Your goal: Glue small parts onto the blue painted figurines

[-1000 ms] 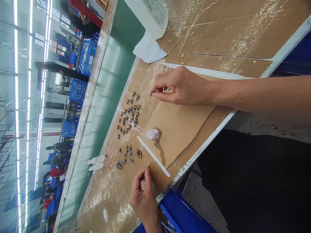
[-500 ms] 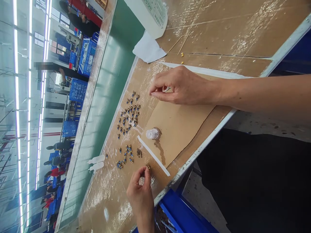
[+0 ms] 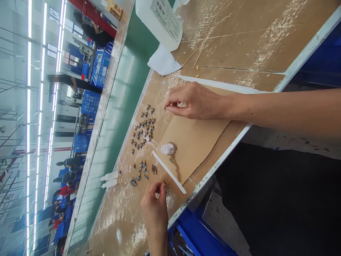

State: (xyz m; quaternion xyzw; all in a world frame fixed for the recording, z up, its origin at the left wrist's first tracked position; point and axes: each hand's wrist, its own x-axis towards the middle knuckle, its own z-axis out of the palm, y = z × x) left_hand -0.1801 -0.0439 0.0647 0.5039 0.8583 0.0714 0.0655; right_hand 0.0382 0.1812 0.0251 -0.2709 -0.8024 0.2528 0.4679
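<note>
My right hand (image 3: 195,102) rests on the upper edge of a brown paper sheet (image 3: 194,142), fingers pinched shut on a small pale item I cannot make out. My left hand (image 3: 154,209) lies near the table's front edge, thumb and forefinger pinched on a tiny brass part (image 3: 163,184). Between the hands lie a spread of small blue-and-gold parts (image 3: 142,128), a smaller group of the same (image 3: 140,171) and a little dark pile (image 3: 153,168). A small clear cap (image 3: 167,148) stands on the paper beside a white strip (image 3: 168,171).
Two small white dropper bottles (image 3: 109,179) lie by the green belt (image 3: 119,92). A white jug (image 3: 160,19), a white tissue (image 3: 163,61) and thin sticks (image 3: 194,57) sit beyond my right hand. A blue bin (image 3: 197,238) hangs under the table edge. Other people stand far off.
My left hand has drawn back slightly and closed its thumb and forefinger tighter on the brass part. My right hand keeps its pinch in the same place. The view shifted a little.
</note>
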